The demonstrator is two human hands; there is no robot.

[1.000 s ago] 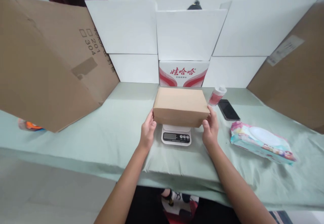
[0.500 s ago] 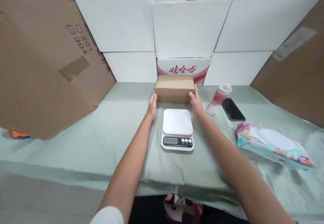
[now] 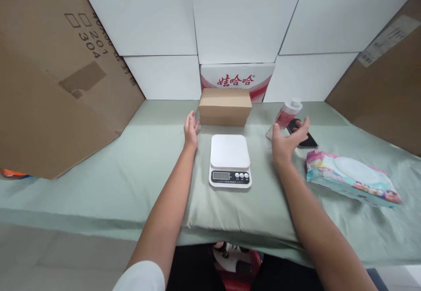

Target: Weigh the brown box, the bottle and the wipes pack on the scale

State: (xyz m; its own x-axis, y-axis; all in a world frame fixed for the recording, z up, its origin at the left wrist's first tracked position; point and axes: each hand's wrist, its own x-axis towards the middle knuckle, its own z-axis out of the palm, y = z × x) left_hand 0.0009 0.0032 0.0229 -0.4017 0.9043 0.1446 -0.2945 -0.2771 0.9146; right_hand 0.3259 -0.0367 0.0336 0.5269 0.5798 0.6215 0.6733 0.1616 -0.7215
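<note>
A small brown cardboard box (image 3: 224,107) sits at the back of the table. My left hand (image 3: 190,129) is just off its left side, fingers loosely apart, holding nothing. Over on the right, my right hand (image 3: 287,142) is spread, thumb and fingers apart, directly in front of a white bottle (image 3: 285,114) with a red label. Whether the fingers touch the bottle I cannot tell. Behind that hand lies a black smartphone (image 3: 309,142), partly covered. A white digital kitchen scale (image 3: 230,161) stands between my arms with its plate bare.
A pack of wet wipes (image 3: 353,179) lies on the right of the green tablecloth (image 3: 148,159). White boxes (image 3: 237,15) form a wall behind. Large cardboard panels flank the table on the left (image 3: 59,89) and right (image 3: 381,94). An orange item (image 3: 15,174) shows at the far left.
Both hands have let go of the brown box. My right hand has moved right to the bottle and spread its fingers; my left has drawn slightly away. The camera has tilted down.
</note>
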